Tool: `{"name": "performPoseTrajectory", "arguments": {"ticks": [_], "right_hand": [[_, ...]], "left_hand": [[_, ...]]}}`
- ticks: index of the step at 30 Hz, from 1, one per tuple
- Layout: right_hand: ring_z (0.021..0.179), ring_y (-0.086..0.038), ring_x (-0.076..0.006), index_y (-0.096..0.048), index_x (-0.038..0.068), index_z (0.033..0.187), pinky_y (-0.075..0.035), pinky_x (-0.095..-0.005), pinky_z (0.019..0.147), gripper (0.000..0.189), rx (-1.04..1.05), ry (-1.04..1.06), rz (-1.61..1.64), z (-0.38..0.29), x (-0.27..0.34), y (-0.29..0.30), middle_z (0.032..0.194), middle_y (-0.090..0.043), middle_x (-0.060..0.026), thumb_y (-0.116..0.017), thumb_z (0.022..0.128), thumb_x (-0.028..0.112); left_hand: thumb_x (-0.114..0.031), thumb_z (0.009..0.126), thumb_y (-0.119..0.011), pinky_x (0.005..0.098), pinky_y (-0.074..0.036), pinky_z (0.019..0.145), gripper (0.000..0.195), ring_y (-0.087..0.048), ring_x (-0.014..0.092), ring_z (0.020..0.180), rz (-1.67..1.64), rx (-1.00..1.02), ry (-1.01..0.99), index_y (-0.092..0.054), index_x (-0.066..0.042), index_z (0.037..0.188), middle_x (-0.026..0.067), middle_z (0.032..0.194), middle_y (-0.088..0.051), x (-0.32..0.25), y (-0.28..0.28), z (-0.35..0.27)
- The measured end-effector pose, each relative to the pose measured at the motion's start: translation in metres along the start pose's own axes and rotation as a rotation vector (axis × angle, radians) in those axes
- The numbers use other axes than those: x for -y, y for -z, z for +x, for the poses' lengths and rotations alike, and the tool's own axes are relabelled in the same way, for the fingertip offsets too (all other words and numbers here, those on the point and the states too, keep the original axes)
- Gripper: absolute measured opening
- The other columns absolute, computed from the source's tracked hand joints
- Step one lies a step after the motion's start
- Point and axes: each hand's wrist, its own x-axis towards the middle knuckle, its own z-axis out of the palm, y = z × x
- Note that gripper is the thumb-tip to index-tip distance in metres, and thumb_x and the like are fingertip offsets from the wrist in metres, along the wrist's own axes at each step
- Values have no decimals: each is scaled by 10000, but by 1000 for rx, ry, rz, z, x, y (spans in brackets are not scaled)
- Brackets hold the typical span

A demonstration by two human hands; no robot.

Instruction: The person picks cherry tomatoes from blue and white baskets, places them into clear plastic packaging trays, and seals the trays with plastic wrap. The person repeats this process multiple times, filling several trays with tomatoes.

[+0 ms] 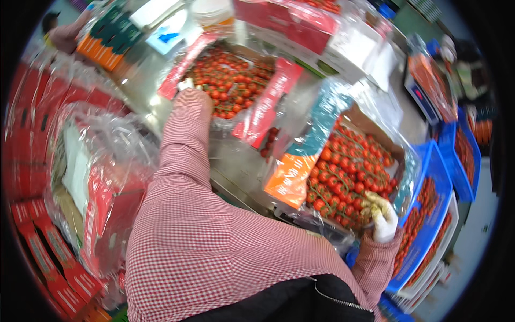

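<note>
My right hand (382, 215), in a white glove with yellow-stained fingertips, is at the near right corner of a carton (372, 116) lined with clear plastic. Its bent fingers are over the cherry tomatoes on the vine (350, 173) inside; whether they grip any cannot be told. A teal and orange flap (295, 177) folds out along the carton's left side. Farther off, my left hand (188, 83), also white-gloved, is at the left edge of a second tomato-filled carton (241, 52) with red flaps. My sleeve hides most of that hand.
Blue crates (432, 213) of tomatoes stand at right, near a scale (420, 96) bearing a wrapped carton. A plastic-lined red carton (116, 209) stands at left by stacked red cartons (28, 129). A large red and white carton (289, 24) is behind. Another person (66, 34) is far left.
</note>
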Motion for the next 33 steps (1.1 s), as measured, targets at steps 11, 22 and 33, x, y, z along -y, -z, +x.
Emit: {"name": "performPoseTrajectory", "arguments": {"ticks": [11, 22, 33], "right_hand": [[702, -554, -81, -631, -40, 1021, -445, -204, 650, 215, -815, -84, -310, -159, -79, 228, 861, -654, -66, -547, 844, 48], [912, -634, -256, -630, 135, 1099, -491, -364, 840, 354, 342, -939, -1125, -136, -200, 296, 1065, -643, -81, -556, 815, 335], [858, -621, -340, -544, 25, 1064, -499, -427, 764, 399, 215, -517, -1185, -99, -217, 264, 920, -631, -184, -630, 783, 295]], "left_hand": [[-78, 879, -513, 341, -428, 934, 338, -532, 265, 1105, 622, 34, -604, -494, 31, 1199, 187, 1219, -529, -67, -3, 37], [-22, 871, -510, 314, -383, 987, 352, -516, 233, 1140, 150, 306, -1086, -501, 34, 1218, 163, 1240, -528, -218, -23, -284], [55, 814, -516, 328, -397, 984, 372, -532, 260, 1121, 80, 516, -1358, -530, 30, 1185, 172, 1206, -551, -206, -100, -484]]}}
